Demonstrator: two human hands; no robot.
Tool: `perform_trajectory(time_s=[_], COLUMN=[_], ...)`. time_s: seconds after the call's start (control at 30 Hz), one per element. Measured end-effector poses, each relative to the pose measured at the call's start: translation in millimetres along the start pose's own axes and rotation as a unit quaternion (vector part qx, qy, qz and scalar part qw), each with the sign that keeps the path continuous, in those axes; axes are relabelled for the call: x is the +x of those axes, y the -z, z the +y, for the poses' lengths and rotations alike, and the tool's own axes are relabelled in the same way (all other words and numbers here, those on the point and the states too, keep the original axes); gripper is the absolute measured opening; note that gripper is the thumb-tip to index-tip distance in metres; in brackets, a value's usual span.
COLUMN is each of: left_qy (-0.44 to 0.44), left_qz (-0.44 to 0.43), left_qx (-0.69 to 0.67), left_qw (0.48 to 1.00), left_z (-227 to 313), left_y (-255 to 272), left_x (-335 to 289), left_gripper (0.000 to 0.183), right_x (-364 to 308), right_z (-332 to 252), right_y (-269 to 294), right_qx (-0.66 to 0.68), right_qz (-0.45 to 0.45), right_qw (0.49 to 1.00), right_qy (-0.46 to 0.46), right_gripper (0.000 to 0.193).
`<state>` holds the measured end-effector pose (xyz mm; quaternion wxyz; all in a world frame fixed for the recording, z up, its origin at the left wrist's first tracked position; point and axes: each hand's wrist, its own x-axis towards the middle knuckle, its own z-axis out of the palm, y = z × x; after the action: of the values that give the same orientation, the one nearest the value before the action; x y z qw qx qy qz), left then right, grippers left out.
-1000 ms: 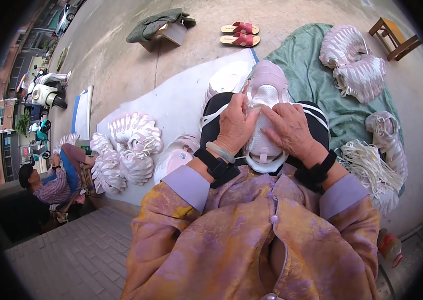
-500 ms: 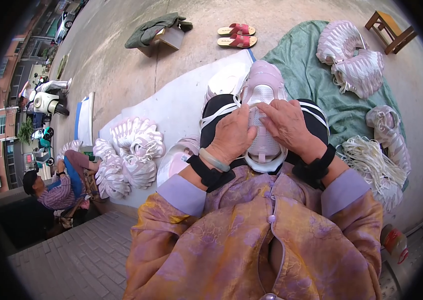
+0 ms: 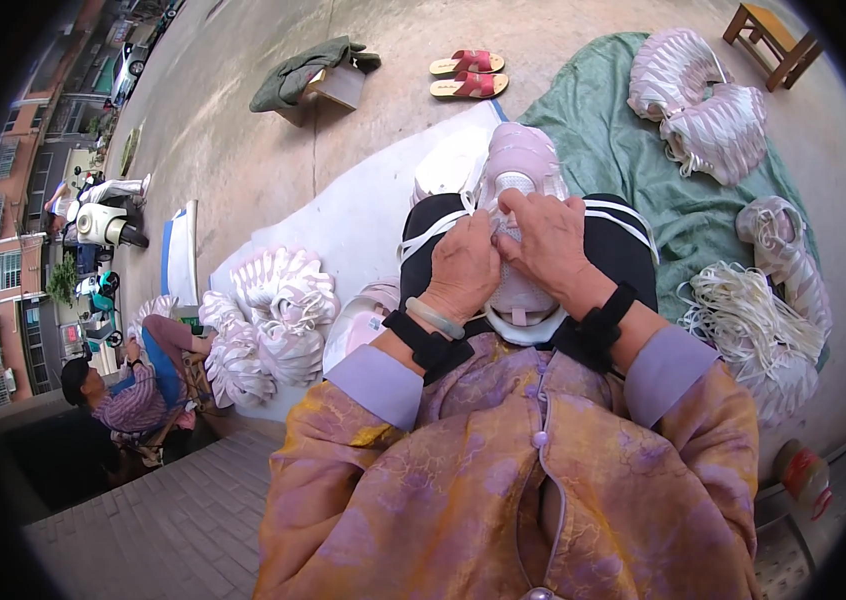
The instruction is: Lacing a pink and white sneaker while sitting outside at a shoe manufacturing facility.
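A pale pink and white sneaker [image 3: 523, 150] rests between my thighs, its toe pointing away from me. My left hand [image 3: 465, 262] is closed at the left side of its lacing, with a white shoelace [image 3: 425, 238] looping out beside it over my black trouser leg. Over the middle of the upper, my right hand [image 3: 551, 240] has its fingers bent and thumb tucked in, pinching at the lacing. The bit of lace between its fingers is mostly hidden. Another white shoe [image 3: 443, 168] lies just past my left knee, and one more pink and white shoe [image 3: 358, 325] sits by my left thigh.
Strung bundles of sneakers [image 3: 273, 310] lie on a white sheet [image 3: 343, 190] at left, others [image 3: 713, 135] on a green cloth [image 3: 593, 100] at right. Loose white laces [image 3: 743, 310] are heaped nearby. Red slippers [image 3: 468, 75], a wooden stool [image 3: 773, 45] and a seated person [image 3: 133, 405] are farther off.
My right hand's index finger has lifted and bent nearer the toe, and the lace stretched between my hands no longer shows. The view has shifted slightly.
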<state>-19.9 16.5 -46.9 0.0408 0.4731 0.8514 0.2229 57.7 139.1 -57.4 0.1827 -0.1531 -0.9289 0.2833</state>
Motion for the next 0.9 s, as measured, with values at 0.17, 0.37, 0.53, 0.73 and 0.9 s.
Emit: perform_trajectory(time_s=[0.17,0.37,0.53,0.73,0.9], left_qy=[0.000,0.026,0.052,0.043,0.106], left_qz=[0.023,0.014,-0.053,-0.075,-0.084], left_qx=[-0.072,-0.142,-0.183,-0.197,-0.296], left_qw=[0.997,0.989,0.980,0.977,0.946], left_z=[-9.0,-16.6,-25.7,-32.3,-22.8], left_y=[-1.2,-2.1,4.7,8.3,17.7], left_x=[-2.5,7.6,25.0,22.1,18.1], left_gripper=[0.035,0.028,0.030,0.030,0.018], right_x=[-0.3,4.0,13.4,11.1,8.3], right_z=[0.1,7.8,15.0,6.6,-0.7], right_y=[-1.9,-13.6,-13.1,-12.6,-7.0], right_qx=[-0.012,0.004,0.008,-0.054,-0.150], right_qz=[-0.004,0.027,0.004,0.054,0.044], right_qw=[1.000,1.000,1.000,0.994,0.968], right_qy=[-0.009,0.009,-0.013,0.074,0.194], right_gripper=[0.033,0.029,0.029,0.027,0.012])
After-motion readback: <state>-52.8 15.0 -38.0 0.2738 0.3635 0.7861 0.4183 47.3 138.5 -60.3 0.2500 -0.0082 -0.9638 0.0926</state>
